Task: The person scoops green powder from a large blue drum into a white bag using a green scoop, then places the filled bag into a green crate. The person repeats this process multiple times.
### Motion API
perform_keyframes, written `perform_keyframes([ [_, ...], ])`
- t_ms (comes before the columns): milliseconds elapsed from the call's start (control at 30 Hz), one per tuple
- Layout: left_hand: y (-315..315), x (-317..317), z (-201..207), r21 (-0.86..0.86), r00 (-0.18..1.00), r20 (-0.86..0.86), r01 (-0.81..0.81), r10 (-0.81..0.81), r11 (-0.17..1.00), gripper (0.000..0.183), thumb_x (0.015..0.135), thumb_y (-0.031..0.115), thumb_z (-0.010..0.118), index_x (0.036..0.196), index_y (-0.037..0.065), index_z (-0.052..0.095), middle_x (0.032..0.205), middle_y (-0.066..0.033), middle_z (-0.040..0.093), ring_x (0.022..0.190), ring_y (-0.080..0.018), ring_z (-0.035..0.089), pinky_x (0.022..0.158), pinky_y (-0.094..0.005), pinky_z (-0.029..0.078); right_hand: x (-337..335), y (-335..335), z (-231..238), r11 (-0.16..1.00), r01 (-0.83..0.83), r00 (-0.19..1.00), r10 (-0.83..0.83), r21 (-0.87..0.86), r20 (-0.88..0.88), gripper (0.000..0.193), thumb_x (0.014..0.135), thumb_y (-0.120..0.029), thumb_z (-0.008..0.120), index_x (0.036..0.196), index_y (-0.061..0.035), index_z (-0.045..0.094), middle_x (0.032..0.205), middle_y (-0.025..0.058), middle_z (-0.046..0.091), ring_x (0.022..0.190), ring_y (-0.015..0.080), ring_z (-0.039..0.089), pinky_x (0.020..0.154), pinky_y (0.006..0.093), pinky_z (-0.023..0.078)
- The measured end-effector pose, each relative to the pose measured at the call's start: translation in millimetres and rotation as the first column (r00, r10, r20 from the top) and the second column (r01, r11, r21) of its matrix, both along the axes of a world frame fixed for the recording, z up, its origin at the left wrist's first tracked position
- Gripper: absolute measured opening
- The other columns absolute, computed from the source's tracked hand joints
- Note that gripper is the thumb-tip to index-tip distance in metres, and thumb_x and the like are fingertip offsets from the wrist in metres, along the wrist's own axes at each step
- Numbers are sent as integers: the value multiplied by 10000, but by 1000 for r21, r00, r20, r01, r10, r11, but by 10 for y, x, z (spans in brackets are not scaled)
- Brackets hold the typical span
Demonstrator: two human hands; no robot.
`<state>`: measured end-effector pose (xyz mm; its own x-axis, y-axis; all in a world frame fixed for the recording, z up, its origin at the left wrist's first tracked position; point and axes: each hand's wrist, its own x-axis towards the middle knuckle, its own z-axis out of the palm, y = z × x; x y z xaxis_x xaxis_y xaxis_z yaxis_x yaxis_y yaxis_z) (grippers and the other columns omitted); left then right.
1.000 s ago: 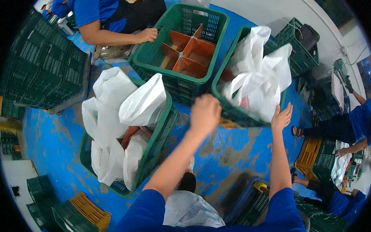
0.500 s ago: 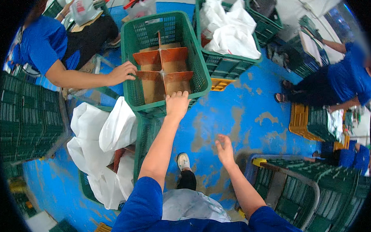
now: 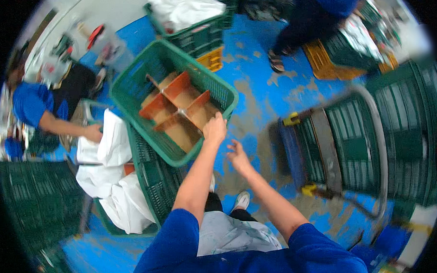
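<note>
My left hand [image 3: 215,129] is closed over the near right rim of a green plastic crate [image 3: 172,160]. The crate stands tilted in the view, and orange-brown dividers [image 3: 182,97] cross inside it over a brown cardboard-like base. Just below and to the right of that corner, my right hand [image 3: 238,157] hangs in the air, fingers apart and slightly bent, holding nothing. Beside the crate, at lower left, another green crate [image 3: 152,182] is filled with white bags [image 3: 122,195]. A co-worker's hand [image 3: 92,132] reaches to these bags from the left.
A wheeled trolley with a curved metal handle [image 3: 382,156] carries stacked green crates [image 3: 353,141] on the right. Further off, a green crate [image 3: 197,42] with white bags stands above a yellow crate [image 3: 211,59]. Another person [image 3: 304,21] stands at the far right. More crates [image 3: 38,202] are stacked at left.
The view has swung to the right. The divided crate has turned, with my left hand still on its rim. My right hand has come nearer to it. The co-worker's hand has left that crate.
</note>
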<state>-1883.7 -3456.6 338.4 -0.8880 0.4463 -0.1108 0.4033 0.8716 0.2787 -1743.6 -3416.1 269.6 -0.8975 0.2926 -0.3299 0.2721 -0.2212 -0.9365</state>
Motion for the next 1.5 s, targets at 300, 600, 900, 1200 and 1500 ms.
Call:
perform_keyframes([
  [300, -477, 1795, -40, 329, 658, 363, 572, -660, 751, 323, 786, 324, 648, 930, 36, 671, 958, -147, 656, 920, -290, 620, 828, -359, 465, 1683, -930, -275, 697, 387, 723, -636, 604, 270, 686, 738, -176, 572, 1340, -68, 261, 1207, 253, 471, 990, 419, 534, 798, 495, 446],
  [600, -2213, 5516, -2220, 465, 741, 666, -324, -85, 824, 593, 788, 115, 672, 1294, -11, 390, 1164, -125, 527, 999, -249, 522, 889, -370, 430, 8424, -533, -1377, 262, 236, 251, -947, 936, 202, 632, 804, -220, 595, 1342, -59, 306, 1215, 223, 494, 1102, 375, 480, 889, 479, 402],
  [900, -227, 7900, -2301, 190, 418, 884, 91, -211, 977, 425, 858, 346, 613, 1035, -16, 476, 905, -114, 540, 802, -217, 522, 700, -357, 452, 8643, -1205, -1597, 206, 942, 118, -942, 265, 313, 997, 733, -424, 715, 1352, 107, 142, 1352, 303, 293, 1268, 408, 302, 1048, 434, 273],
  [1200, 3456, 9451, -2551, 328, 706, 138, 629, -695, 704, 508, 853, 435, 564, 1165, 35, 524, 1103, -152, 562, 1013, -328, 541, 836, -398, 432, 10299, 922, -1997, -116, 856, -315, -889, 504, 332, 662, 731, 2, 495, 1336, -13, 225, 1043, 297, 554, 933, 460, 543, 780, 493, 430],
  [1500, 5708, 10636, -2905, 327, 811, -83, 571, -579, 753, 406, 852, 423, 546, 892, 18, 546, 884, -184, 609, 796, -381, 566, 663, -464, 432, 11885, 4052, -2277, -14, 762, -328, -871, 647, 367, 558, 724, -21, 543, 1240, -32, 329, 913, 285, 589, 861, 455, 569, 724, 507, 445],
])
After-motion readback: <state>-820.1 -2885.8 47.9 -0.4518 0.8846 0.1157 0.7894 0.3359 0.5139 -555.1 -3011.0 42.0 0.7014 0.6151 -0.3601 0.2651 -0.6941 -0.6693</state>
